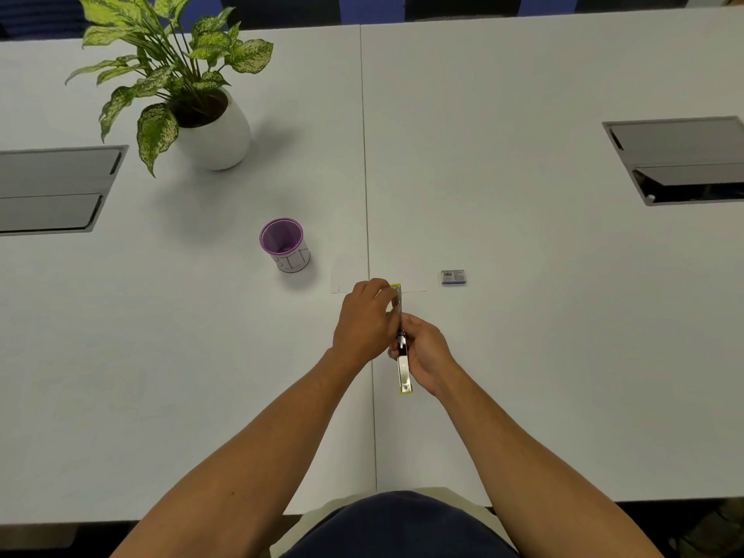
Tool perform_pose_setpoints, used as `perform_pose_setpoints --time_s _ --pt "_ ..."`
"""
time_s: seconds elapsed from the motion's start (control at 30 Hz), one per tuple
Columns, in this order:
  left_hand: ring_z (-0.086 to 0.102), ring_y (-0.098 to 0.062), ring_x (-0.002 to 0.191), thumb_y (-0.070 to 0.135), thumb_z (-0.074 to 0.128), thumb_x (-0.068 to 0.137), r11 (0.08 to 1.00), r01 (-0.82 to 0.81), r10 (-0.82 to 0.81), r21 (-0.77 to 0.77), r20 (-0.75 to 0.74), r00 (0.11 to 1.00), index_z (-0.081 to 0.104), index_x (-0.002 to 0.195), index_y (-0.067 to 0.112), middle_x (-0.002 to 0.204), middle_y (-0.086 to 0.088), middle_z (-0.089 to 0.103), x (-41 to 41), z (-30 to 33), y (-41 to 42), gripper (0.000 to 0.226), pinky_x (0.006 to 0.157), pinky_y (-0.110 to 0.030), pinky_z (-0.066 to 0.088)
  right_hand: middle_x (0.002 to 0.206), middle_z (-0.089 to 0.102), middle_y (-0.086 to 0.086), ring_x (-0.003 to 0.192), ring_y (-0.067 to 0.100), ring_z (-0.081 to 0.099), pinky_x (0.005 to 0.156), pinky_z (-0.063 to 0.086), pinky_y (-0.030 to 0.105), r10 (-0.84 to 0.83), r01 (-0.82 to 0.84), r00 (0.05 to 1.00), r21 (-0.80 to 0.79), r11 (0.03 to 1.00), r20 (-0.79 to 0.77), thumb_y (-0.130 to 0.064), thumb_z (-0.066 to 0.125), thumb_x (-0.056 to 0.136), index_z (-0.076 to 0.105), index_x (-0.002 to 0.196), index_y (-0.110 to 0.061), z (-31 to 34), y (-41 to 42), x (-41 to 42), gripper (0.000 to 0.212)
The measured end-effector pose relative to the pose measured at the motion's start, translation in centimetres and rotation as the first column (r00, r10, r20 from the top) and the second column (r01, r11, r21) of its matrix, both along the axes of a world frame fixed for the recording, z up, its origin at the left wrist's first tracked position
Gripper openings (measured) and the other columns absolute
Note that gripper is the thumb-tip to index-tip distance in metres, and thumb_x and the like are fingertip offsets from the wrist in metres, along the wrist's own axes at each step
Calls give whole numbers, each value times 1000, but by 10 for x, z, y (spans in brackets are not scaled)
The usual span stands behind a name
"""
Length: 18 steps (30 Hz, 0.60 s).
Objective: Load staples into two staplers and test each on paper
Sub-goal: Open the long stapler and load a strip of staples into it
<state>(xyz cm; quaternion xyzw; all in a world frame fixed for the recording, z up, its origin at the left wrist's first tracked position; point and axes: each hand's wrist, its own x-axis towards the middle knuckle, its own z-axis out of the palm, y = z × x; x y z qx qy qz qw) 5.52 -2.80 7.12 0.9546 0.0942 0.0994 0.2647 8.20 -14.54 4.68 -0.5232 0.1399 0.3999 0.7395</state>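
Observation:
A yellow and silver stapler [404, 368] is swung fully open into one long strip above the table's middle. My left hand [364, 320] grips its far half near the yellow tip. My right hand [424, 354] holds the near half from the right side, fingers curled round the metal. A white sheet of paper [402, 271] lies flat just beyond my hands, hard to see against the table. A small blue-grey staple box [453, 277] sits to the paper's right. I see only one stapler.
A purple cup [284, 245] with a paper label stands left of the paper. A potted plant [189, 94] in a white pot is at the far left. Two grey cable hatches [52, 189] [680, 159] are set in the white table [563, 336].

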Motion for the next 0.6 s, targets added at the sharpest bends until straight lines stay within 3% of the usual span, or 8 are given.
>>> perform_pose_setpoints --time_s 0.3,0.5,0.6 --pt "46 -17 102 11 60 85 976 0 -8 -216 -35 999 64 98 9 106 -4 58 -6 -6 0 13 86 -20 35 84 61 13 53 14 53 52 44 28 -11 11 1000 -11 1000 -20 -13 50 98 74 89 -5 -1 -3 3 26" --pt "52 -14 95 13 64 87 952 18 -32 -307 -39 999 64 104 11 98 -1 63 -9 -7 0 17 82 -23 39 69 60 5 52 14 52 52 46 26 -46 47 997 17 999 -68 -16 51 98 75 92 -6 0 -2 4 28" --pt "54 -10 91 10 66 85 941 40 -68 -336 -73 995 62 109 13 96 2 64 -10 -5 0 24 79 -20 41 74 60 5 54 13 52 50 46 25 -65 69 995 47 997 -79 -15 46 100 74 98 -8 -2 -2 5 29"
